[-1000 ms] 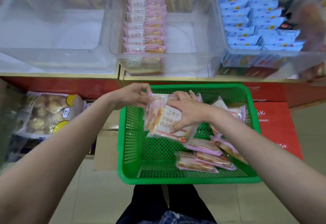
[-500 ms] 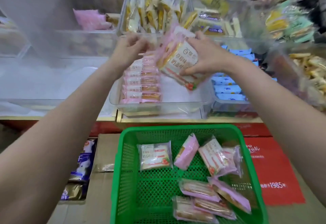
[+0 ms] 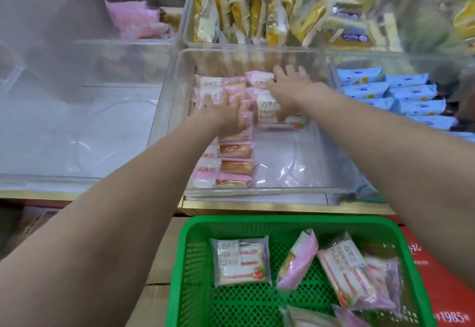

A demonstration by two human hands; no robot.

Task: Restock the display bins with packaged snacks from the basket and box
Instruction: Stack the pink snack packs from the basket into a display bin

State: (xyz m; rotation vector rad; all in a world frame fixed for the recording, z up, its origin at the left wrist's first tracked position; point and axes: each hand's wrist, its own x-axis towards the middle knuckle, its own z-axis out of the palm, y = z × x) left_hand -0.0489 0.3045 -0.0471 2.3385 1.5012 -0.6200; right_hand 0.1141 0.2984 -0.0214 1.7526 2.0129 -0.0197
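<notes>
Both my hands are inside the clear middle display bin. My left hand presses flat on a row of pink-wrapped cake packets along the bin's left side. My right hand lies with spread fingers on a stack of white-and-pink snack packs at the back of the bin, thumb down the stack's front. Below, the green basket holds several more packs, among them a flat strawberry-printed pack.
A bin of blue packets stands to the right and a bin of yellow-wrapped cakes behind. Left is a clear bin with a bare floor. A red carton and a cardboard box flank the basket.
The handful of packs went from the basket up over the bin and down into it. My right hand now lies on them there, and my left hand dropped onto the pink row.
</notes>
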